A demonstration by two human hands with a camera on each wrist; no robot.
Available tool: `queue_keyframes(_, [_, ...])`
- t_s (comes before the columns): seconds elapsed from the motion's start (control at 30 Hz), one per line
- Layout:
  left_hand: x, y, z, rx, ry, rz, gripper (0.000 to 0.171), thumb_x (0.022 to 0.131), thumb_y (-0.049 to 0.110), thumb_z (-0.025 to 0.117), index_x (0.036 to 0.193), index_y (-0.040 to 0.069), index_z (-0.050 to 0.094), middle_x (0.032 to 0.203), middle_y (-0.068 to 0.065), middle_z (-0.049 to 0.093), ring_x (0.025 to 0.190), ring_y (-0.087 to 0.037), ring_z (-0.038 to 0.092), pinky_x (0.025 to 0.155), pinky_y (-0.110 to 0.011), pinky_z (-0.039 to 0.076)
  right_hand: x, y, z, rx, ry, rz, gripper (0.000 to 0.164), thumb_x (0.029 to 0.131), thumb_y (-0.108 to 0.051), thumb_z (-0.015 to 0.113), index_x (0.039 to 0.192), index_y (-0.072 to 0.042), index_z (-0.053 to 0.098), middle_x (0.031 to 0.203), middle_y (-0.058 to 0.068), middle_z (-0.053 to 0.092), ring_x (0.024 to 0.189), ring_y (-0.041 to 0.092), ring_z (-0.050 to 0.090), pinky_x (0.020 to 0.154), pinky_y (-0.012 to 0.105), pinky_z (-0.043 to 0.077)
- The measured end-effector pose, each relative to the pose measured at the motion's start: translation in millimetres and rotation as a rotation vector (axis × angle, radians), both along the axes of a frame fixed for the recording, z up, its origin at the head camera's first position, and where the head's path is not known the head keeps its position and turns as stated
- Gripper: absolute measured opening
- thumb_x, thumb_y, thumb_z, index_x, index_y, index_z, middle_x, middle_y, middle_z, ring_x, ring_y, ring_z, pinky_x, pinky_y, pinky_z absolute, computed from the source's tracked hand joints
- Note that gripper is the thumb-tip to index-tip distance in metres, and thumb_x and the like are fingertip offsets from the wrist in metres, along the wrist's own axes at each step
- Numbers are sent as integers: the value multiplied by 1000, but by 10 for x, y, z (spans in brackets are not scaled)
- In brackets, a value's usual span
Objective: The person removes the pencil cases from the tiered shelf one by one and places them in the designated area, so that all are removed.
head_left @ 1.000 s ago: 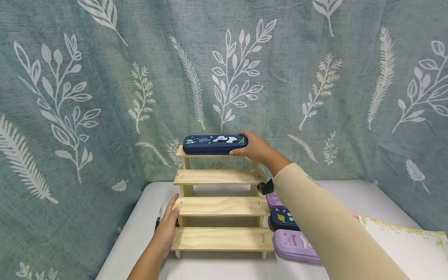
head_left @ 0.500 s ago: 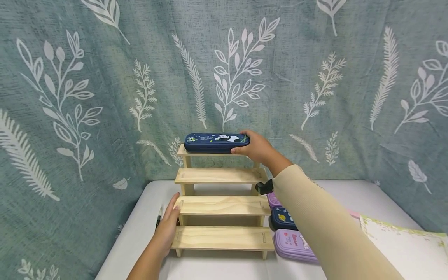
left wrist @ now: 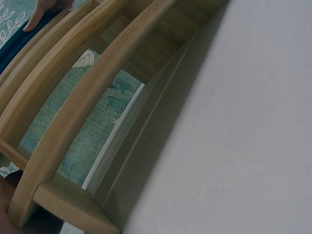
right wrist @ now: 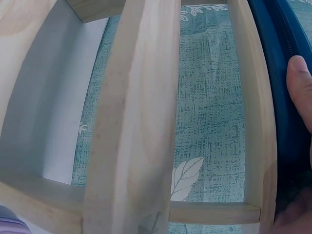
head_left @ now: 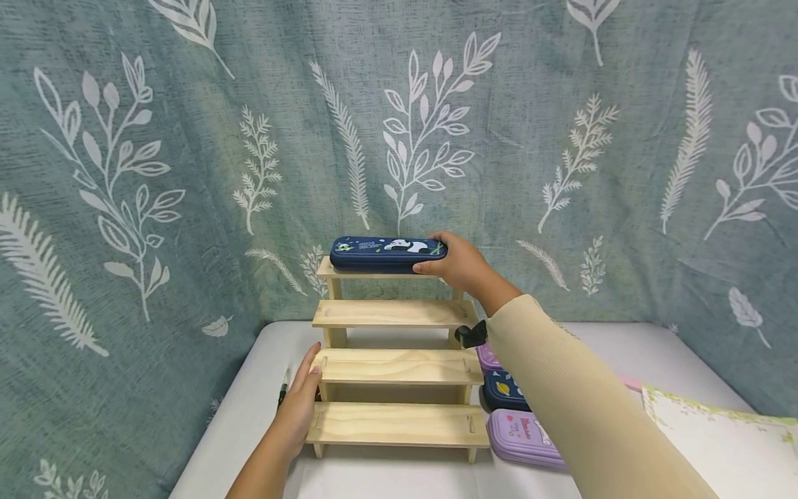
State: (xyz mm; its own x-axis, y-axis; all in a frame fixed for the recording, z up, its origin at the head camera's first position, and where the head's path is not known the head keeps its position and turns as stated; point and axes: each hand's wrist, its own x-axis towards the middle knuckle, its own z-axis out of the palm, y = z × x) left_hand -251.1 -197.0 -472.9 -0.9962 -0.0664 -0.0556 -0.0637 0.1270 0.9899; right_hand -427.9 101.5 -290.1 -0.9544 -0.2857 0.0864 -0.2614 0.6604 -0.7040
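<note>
A dark blue pencil case (head_left: 380, 260) with a panda picture lies lengthwise on the top tier of a wooden stepped rack (head_left: 399, 366). My right hand (head_left: 458, 263) grips the case's right end, thumb on its front side and fingers over the back. In the right wrist view the thumb (right wrist: 301, 85) presses the blue case (right wrist: 280, 122) near its zip. My left hand (head_left: 296, 402) holds the rack's left side at the second tier from the bottom, thumb at the shelf's front edge. Part of that hand is hidden behind the rack in the left wrist view.
Right of the rack lie a lilac pencil case (head_left: 524, 438), a navy one with a planet picture (head_left: 501, 389) and a purple one (head_left: 488, 357), partly behind the sleeve. A pen (head_left: 284, 387) lies left of the rack. A white sheet with leafy edging (head_left: 717, 436) lies far right.
The view shifts slightly. My right hand keeps its grip on the pencil case on the top tier, and my left hand stays at the rack's side.
</note>
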Motion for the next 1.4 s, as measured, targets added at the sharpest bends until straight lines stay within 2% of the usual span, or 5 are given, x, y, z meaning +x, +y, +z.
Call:
queue_keyframes(0.53, [2,14,-10,-6,-12,-4,53,115,47,28,166,46,15,178,-7,0,162,-41,-9,118,-79,-5,69,53,-46,39,62,-9,86,84,-51,85,156,-23,46,145,9,58,124,31,61,102,52,52])
queue_keyframes(0.87, [-6,-16,-7,-8,-13,-22,53,115,48,27,166,48,12,177,-5,-6,161,-42,-14,117,-81,-6,154,118,-39,52,101,-5,86,80,-55,88,151,-23,51,141,7,60,122,30,62,101,51,52])
queue_keyframes(1.07, [30,3,18,-4,-13,-25,53,115,47,26,166,48,12,177,-7,-6,161,-43,-14,117,-81,-6,260,177,-70,36,145,22,84,81,-49,90,150,-21,52,144,8,59,127,31,60,104,53,51])
queue_keyframes(1.27, [28,8,25,-11,-13,-23,54,115,48,26,167,46,12,177,-7,-6,161,-42,-14,117,-80,-6,383,251,-90,12,166,20,77,80,-45,91,144,-22,55,138,7,61,121,30,61,101,51,51])
queue_keyframes(1.4, [24,6,22,-6,-12,-25,54,115,46,26,167,45,11,177,-6,-6,161,-41,-13,118,-79,-6,461,299,-135,8,178,24,79,79,-45,92,145,-21,55,139,8,61,121,30,61,102,50,50])
